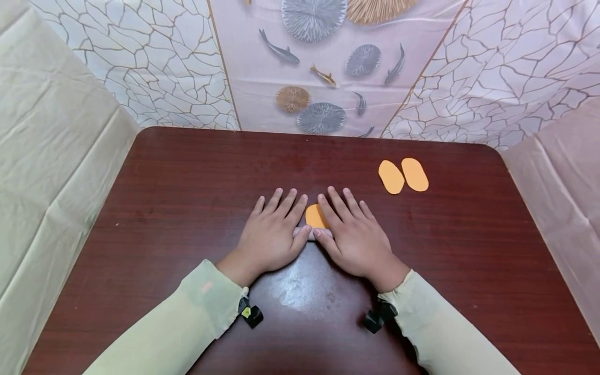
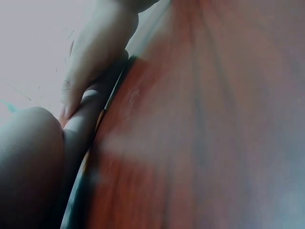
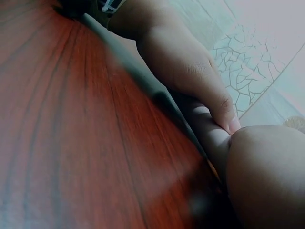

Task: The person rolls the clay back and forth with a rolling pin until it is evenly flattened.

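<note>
Both of my hands lie side by side at the middle of the table, fingers straight and spread, pointing away from me. Under the left hand [image 1: 274, 237] and the right hand [image 1: 356, 242] runs a short, pale rod [image 1: 311, 236], smooth and round like a small rolling pin. My palms and thumbs press on it, and the thumb tips nearly meet over its middle. A flat orange piece [image 1: 315, 215] with a rounded far edge shows between the hands, partly covered by the right fingers and the rod. Both wrist views show the rod [image 2: 82, 121] low against the tabletop.
Two flat orange ovals [image 1: 415, 174] lie close together at the back right of the dark red wooden table [image 1: 211, 172]. Behind its far edge hangs a patterned cloth [image 1: 262, 94]. Plain pale cloth stands along both sides. Small black cameras [image 1: 253, 315] sit at the wrists.
</note>
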Demonstrator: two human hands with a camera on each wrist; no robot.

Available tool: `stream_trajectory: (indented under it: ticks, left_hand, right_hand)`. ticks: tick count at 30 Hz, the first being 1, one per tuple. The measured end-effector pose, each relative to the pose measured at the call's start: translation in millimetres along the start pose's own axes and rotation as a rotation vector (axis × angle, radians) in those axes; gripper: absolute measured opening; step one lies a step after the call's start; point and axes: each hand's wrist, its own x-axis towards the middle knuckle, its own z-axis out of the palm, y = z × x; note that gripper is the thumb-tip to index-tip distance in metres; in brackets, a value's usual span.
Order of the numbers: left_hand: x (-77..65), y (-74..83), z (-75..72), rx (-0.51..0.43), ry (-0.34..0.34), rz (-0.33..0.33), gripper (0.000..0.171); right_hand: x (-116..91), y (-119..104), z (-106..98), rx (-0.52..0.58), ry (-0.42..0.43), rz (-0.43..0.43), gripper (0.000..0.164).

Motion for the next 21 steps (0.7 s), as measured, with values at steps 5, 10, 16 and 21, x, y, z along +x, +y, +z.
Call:
stream_trajectory:
  ticks: [5, 10, 16, 21]
  left_hand:
    - [5.6, 0.2, 1.1, 0.003, -0.030, -0.020, 0.072]
    - [10.5, 0.3, 2.1, -0.002, -0.042, -0.039, 0.072]
    - [19.0, -2.2, -2.2, -0.021, -0.048, -0.063, 0.072]
    - [28.0, -5.7, -5.6, -0.043, -0.071, -0.084, 0.073]
  right_hand:
    - [3.6, 2.5, 0.4, 0.007, -0.020, 0.013, 0.081]
    - [8.2, 5.4, 1.0, 0.012, -0.033, 0.017, 0.082]
    - [17.2, 9.6, -1.7, 0.020, -0.034, 0.019, 0.084]
    - [24.9, 13.4, -5.5, 0.041, -0.041, 0.021, 0.084]
